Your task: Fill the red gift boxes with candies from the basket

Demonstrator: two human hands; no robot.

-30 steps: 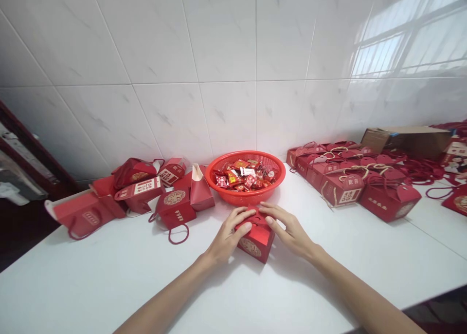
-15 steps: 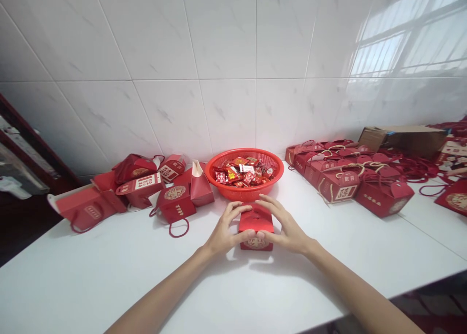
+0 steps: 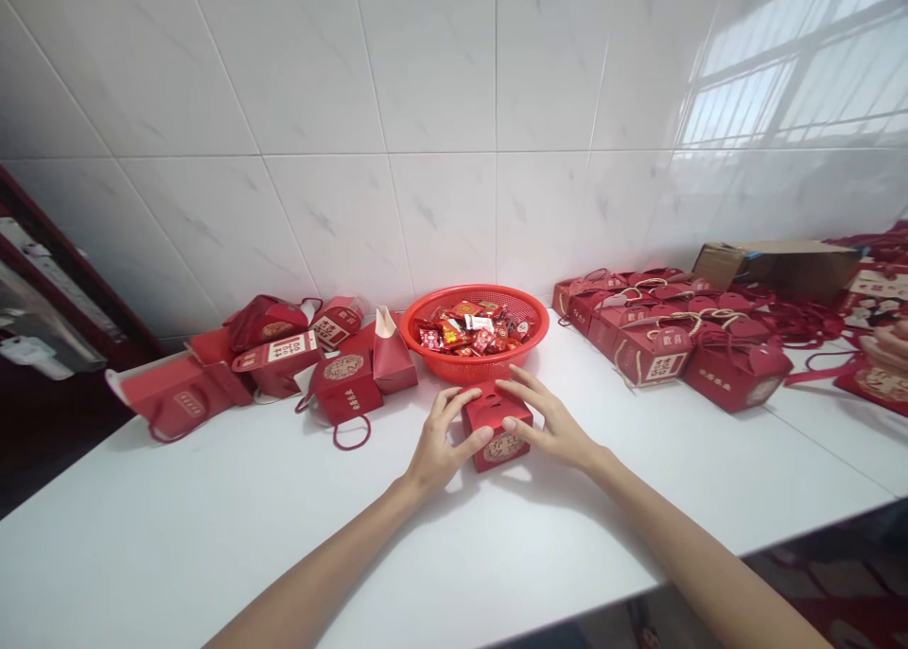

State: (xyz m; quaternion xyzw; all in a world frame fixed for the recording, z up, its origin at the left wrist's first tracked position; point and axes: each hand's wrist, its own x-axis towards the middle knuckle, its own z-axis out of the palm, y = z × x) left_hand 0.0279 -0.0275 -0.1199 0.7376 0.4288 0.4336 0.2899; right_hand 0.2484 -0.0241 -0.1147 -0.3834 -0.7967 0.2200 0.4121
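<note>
A small red candy box (image 3: 503, 448) with a gold round emblem on its front stands on the white table, its top flaps folded over with slots showing. My left hand (image 3: 441, 441) curves round its left side, thumb at the front and fingertips on the top edge. On the other side my right hand (image 3: 557, 431) grips it, thumb on the front and fingers along the top right. Just behind the box is a red plastic basket (image 3: 474, 370) full of wrapped candies (image 3: 479, 332).
Several red boxes (image 3: 284, 358) lie loosely at the left. Rows of closed boxes with cord handles (image 3: 653, 351) stand at the right, before an open cardboard carton (image 3: 738, 263). Another person's hand (image 3: 890, 346) is at the right edge by a red box (image 3: 872, 382). A tiled wall backs the table.
The box has turned slightly and its front emblem shows more, as my thumbs have moved apart and upward. Another person's hand has come into view at the right edge.
</note>
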